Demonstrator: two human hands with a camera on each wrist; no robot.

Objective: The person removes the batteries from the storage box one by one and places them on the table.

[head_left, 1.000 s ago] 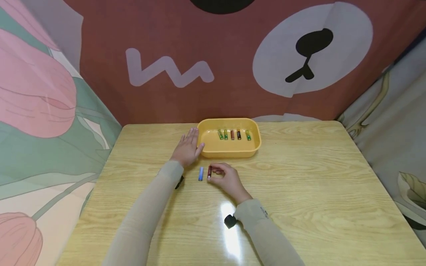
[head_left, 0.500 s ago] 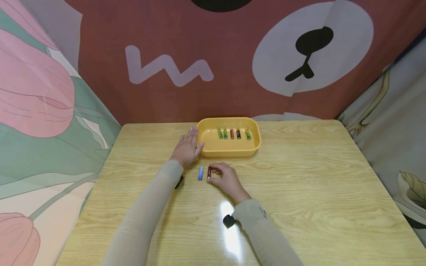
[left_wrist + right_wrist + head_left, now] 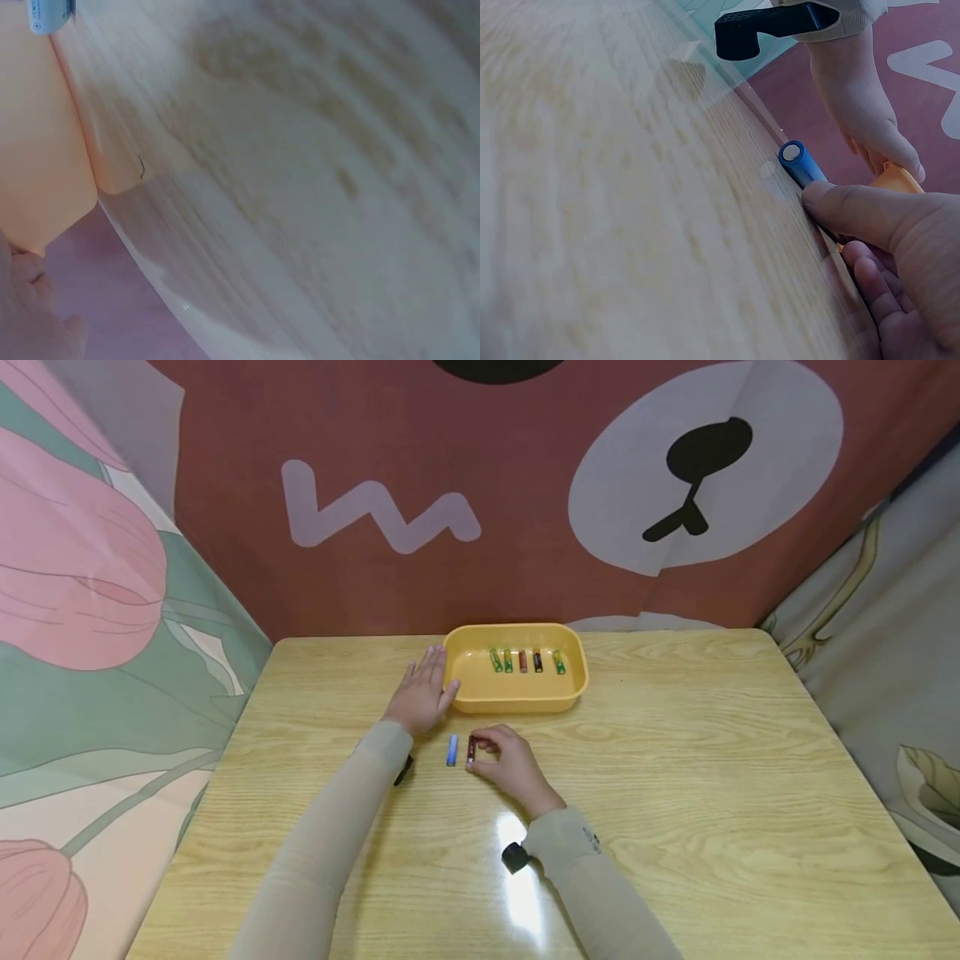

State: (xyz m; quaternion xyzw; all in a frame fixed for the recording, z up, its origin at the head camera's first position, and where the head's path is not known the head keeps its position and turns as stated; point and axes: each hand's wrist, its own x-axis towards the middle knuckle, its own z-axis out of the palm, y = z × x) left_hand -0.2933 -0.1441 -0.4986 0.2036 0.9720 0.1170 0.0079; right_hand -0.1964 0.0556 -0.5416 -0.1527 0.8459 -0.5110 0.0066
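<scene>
My left hand (image 3: 417, 695) lies against the left end of a yellow plastic tray (image 3: 517, 706), fingers straight and thumb spread at the near left corner. In front of the tray, my right hand (image 3: 513, 764) pinches a dark red battery (image 3: 471, 749) by its ends between thumb and fingers, low at the tabletop. Just left of it lies a blue battery (image 3: 452, 750), parallel and a small gap away. The right wrist view shows this blue battery (image 3: 801, 163) beyond my thumb, which hides most of the red one. Fingers (image 3: 30, 281) of my left hand show at the tray's corner in the left wrist view.
Inside the tray several batteries lie in a row, among them a green one (image 3: 558, 662), a red one (image 3: 523, 662) and a black one (image 3: 537, 661). The wooden table (image 3: 712, 777) ends at a printed cloth backdrop (image 3: 525, 568) behind the tray.
</scene>
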